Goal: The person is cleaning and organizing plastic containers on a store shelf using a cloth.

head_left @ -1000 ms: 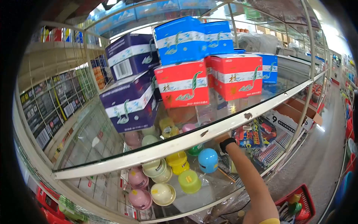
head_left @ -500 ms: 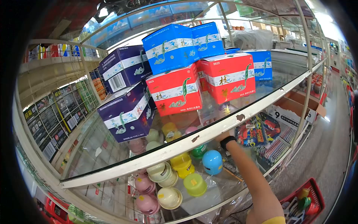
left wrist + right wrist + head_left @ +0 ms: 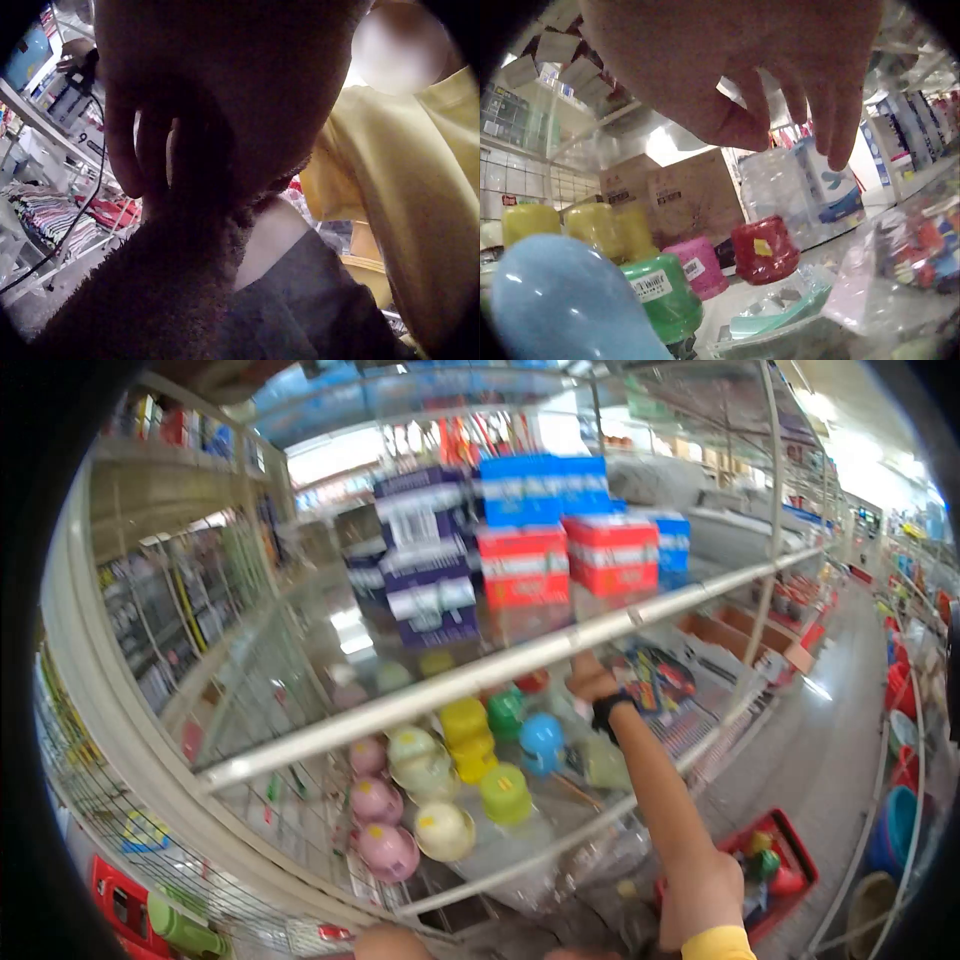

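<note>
My right hand (image 3: 592, 678) reaches under the glass shelf, a black band around its wrist. In the right wrist view its fingers hang down loosely with nothing between them, above a shiny red cup-shaped pot (image 3: 766, 251) with a yellow sticker. Beside that pot are a pink one (image 3: 696, 268), a green one (image 3: 662, 296) with a barcode label and a rounded blue one (image 3: 570, 300). My left hand (image 3: 176, 127) shows only in its own wrist view, dark and close up. Its fingers point down over a dark, fuzzy-edged shape (image 3: 150, 285), low by my body.
Purple, red and blue boxes (image 3: 522, 565) stand on the upper glass, edged by a white rail (image 3: 480, 678). Yellow, cream and pink pots (image 3: 388, 852) crowd the lower shelf. Bagged toys (image 3: 655, 682) lie right of my hand. A red basket (image 3: 790, 860) stands on the floor.
The head view has shifted, so the boxes look smaller and farther off. My right hand, earlier mostly hidden behind the rail, now shows below it. The red pot has come into view.
</note>
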Tool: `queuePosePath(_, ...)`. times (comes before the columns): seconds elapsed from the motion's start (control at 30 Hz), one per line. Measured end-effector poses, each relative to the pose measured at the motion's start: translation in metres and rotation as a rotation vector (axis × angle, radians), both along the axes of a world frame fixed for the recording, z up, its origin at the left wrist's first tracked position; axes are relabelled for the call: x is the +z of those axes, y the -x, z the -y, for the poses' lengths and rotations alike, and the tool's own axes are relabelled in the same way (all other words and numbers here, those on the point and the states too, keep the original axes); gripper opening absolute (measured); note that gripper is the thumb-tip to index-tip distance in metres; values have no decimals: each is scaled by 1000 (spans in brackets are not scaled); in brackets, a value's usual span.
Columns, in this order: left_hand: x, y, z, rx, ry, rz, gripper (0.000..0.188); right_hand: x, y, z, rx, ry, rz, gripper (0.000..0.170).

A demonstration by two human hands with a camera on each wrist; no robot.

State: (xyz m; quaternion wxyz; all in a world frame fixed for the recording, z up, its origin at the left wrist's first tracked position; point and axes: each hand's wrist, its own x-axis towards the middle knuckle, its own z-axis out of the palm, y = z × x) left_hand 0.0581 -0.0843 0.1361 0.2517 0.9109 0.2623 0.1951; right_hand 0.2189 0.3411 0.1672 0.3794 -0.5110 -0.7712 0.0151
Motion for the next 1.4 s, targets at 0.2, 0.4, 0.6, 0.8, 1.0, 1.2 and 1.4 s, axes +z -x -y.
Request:
queuePosePath(0.2, -3, -17, 23, -250, -42, 61, 23, 57, -84, 72, -112, -121, -31, 39)
queuePosePath(0.4, -16, -25, 38, -474, -94, -52, 24, 73, -196, 153, -113, -42, -128, 31)
queuePosePath(0.6, -50, -51, 35, -513, -75, -113, 18, -99, -315, 267, -435, 95, -161, 16)
queuePosePath(0.8, -47, -55, 29, -549, -85, -156, 19, -403, -302, 389, -472, 717, 494, 20)
queuePosePath(1.0, -30, -47, 23, -640, -50, -233, 23, -454, -237, 409, -556, 707, 462, 18)
queuePosePath(1.2, -25, -46, 20, -575, -49, -301, 33, -462, -221, 403, -663, 679, 440, 22)
queuePosePath(1.4, -19, -38, 12, -595, -73, -264, 41, -408, -215, 425, -510, 878, 372, 26)
